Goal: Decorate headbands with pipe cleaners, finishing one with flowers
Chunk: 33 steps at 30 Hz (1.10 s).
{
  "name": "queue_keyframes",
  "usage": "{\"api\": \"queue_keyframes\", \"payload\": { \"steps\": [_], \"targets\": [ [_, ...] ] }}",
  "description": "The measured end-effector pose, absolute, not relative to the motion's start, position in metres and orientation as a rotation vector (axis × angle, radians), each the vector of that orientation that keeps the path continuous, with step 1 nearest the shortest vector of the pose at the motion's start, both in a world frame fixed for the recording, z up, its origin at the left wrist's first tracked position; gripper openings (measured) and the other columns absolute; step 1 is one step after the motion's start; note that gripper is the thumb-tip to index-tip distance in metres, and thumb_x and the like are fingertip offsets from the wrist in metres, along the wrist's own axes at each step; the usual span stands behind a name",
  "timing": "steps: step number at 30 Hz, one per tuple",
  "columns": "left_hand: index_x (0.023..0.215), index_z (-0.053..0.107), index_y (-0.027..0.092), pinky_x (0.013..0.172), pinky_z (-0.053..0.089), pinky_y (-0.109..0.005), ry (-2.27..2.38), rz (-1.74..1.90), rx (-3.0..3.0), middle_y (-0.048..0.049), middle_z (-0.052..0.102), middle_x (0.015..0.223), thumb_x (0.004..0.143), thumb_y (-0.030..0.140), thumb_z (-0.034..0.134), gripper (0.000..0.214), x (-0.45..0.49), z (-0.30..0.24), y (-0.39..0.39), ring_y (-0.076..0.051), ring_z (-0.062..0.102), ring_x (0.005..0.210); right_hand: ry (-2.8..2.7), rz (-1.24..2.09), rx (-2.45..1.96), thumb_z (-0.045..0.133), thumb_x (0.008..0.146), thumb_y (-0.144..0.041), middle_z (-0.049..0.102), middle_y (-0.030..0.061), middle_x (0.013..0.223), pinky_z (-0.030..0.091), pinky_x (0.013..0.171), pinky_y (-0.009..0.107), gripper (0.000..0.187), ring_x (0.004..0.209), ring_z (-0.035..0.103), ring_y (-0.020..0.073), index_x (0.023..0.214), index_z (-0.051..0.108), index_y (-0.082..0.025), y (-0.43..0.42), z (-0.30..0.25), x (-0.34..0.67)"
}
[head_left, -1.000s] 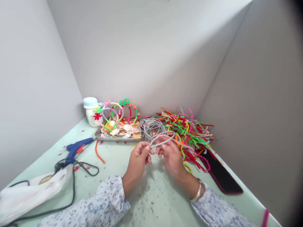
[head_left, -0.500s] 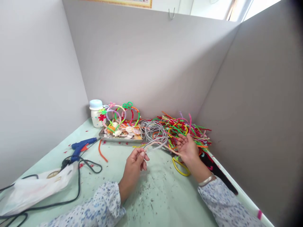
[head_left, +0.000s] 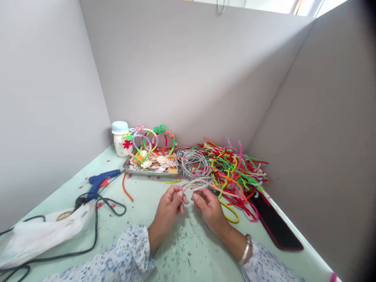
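Note:
My left hand (head_left: 169, 203) is closed in a pinch on the ends of a pale pink pipe cleaner (head_left: 232, 193) and a thin grey metal headband (head_left: 207, 185). The pipe cleaner arcs away over the loose pile at the right. My right hand (head_left: 210, 209), a silver bangle on its wrist, has thumb and fingertips together at the headband's other end, just right of my left fingers. What lies between those right fingertips is partly hidden. Beyond both hands lies a stack of grey metal headbands (head_left: 195, 164).
A heap of coloured pipe cleaners (head_left: 235, 164) covers the back right beside a black flat object (head_left: 277, 225). A metal tray (head_left: 152, 172) bears shells and finished headbands. At left are a blue glue gun (head_left: 101, 181), its cord, a plastic bag (head_left: 53, 231) and a white jar (head_left: 120, 145).
My right hand has come left from the pipe cleaner heap, closing its fingers near my left hand. The left hand keeps its pinch. The camera view has shifted slightly.

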State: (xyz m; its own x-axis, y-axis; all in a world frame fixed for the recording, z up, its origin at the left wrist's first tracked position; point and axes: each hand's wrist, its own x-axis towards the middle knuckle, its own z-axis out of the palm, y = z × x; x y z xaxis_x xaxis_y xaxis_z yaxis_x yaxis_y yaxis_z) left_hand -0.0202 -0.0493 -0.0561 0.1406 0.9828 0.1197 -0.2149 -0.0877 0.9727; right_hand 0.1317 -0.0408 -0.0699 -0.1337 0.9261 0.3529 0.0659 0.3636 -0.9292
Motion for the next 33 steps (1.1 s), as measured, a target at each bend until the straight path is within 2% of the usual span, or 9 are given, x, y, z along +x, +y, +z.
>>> {"api": "queue_keyframes", "payload": {
  "steps": [6,10,16,25,28,31,33],
  "targets": [
    [0.088,0.046,0.018,0.041,0.028,-0.018,0.865,1.083,1.23,0.0031,0.059,0.066,0.087,0.036,0.049,0.018,-0.017,-0.062,-0.05,-0.005,0.045,0.041,-1.444,1.08,-0.89,0.049,0.09,-0.036,0.055,-0.001,0.067,0.039,0.052,0.024,0.023,0.054,0.049,0.0107,0.093,0.062,-0.017,-0.038,-0.067,0.135],
    [0.086,0.048,0.018,0.042,0.027,-0.018,0.866,1.091,1.231,0.0029,0.059,0.069,0.083,0.028,0.053,0.012,-0.017,-0.061,-0.048,-0.005,0.047,0.043,-1.429,1.133,-0.872,0.049,0.09,-0.036,0.055,-0.0011,0.067,0.038,0.051,0.023,0.023,0.054,0.05,0.0107,0.098,0.061,-0.017,-0.039,-0.068,0.136],
    [0.077,0.053,0.016,0.05,0.034,-0.019,0.906,1.116,1.277,0.0032,0.054,0.065,0.077,0.023,0.059,0.009,-0.015,-0.057,-0.048,-0.007,0.045,0.052,-1.454,1.093,-0.899,0.051,0.089,-0.036,0.054,-0.0024,0.058,0.038,0.051,0.023,0.023,0.051,0.047,0.0105,0.092,0.062,-0.016,-0.041,-0.068,0.136],
    [0.078,0.053,0.016,0.053,0.035,-0.021,0.901,1.082,1.245,0.0032,0.054,0.064,0.074,0.022,0.062,0.012,-0.017,-0.058,-0.046,-0.008,0.047,0.055,-1.423,1.157,-0.874,0.05,0.089,-0.035,0.054,-0.0021,0.056,0.039,0.049,0.023,0.022,0.05,0.049,0.0109,0.087,0.061,-0.016,-0.043,-0.067,0.135],
    [0.078,0.053,0.016,0.053,0.036,-0.021,0.894,1.066,1.241,0.0031,0.055,0.064,0.073,0.021,0.063,0.012,-0.017,-0.056,-0.047,-0.008,0.047,0.055,-1.375,1.187,-0.847,0.052,0.087,-0.032,0.057,-0.0013,0.065,0.04,0.048,0.023,0.018,0.052,0.051,0.0107,0.095,0.06,-0.018,-0.043,-0.067,0.135],
    [0.076,0.053,0.016,0.051,0.036,-0.02,0.888,1.051,1.237,0.003,0.056,0.063,0.072,0.021,0.064,0.013,-0.016,-0.053,-0.048,-0.008,0.047,0.052,-1.308,1.232,-0.814,0.053,0.085,-0.028,0.06,0.0008,0.085,0.041,0.048,0.022,0.025,0.055,0.054,0.01,0.109,0.055,-0.021,-0.043,-0.067,0.136],
    [0.075,0.053,0.016,0.049,0.035,-0.02,0.887,1.044,1.24,0.0032,0.056,0.061,0.071,0.021,0.064,0.013,-0.015,-0.051,-0.048,-0.008,0.046,0.05,-1.303,1.275,-0.789,0.053,0.084,-0.027,0.06,0.002,0.091,0.041,0.049,0.022,0.026,0.056,0.055,0.0099,0.11,0.056,-0.022,-0.042,-0.067,0.137]
  ]
}}
